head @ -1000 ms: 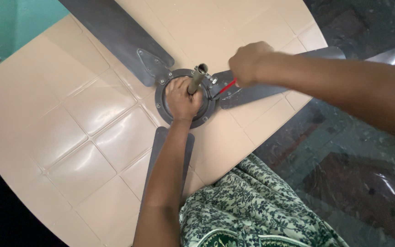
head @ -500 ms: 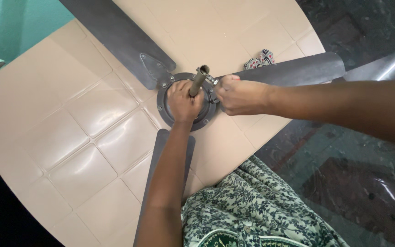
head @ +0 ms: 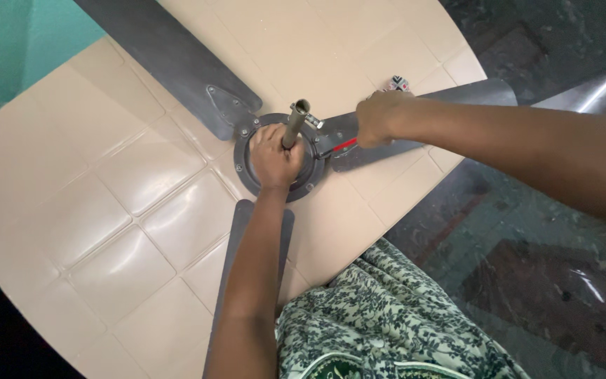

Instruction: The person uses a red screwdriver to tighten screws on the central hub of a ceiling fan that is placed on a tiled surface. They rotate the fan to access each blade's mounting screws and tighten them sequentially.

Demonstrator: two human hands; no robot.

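Observation:
A grey ceiling fan lies flat on a beige table (head: pixel 106 210), its round motor hub (head: pixel 247 165) in the middle. My left hand (head: pixel 275 158) grips the base of the upright grey down rod (head: pixel 294 121) on the hub. My right hand (head: pixel 380 118) is closed around a red-handled tool (head: pixel 344 145) whose tip reaches toward the hub, over the right blade (head: pixel 457 95). Another blade (head: pixel 170 56) runs to the upper left, and a third blade (head: pixel 236 238) lies under my left forearm.
The table's curved edge runs down the right side, with dark stone floor (head: pixel 527 267) beyond it. A green patterned cloth (head: pixel 380 323) covers my lap at the bottom. A small patterned object (head: pixel 398 83) peeks out behind my right hand. A teal wall (head: pixel 8 42) is at the top left.
My right hand moved in to the hub half a second ago, then drew back out to the right, showing the red tool handle again. My left hand stayed on the rod.

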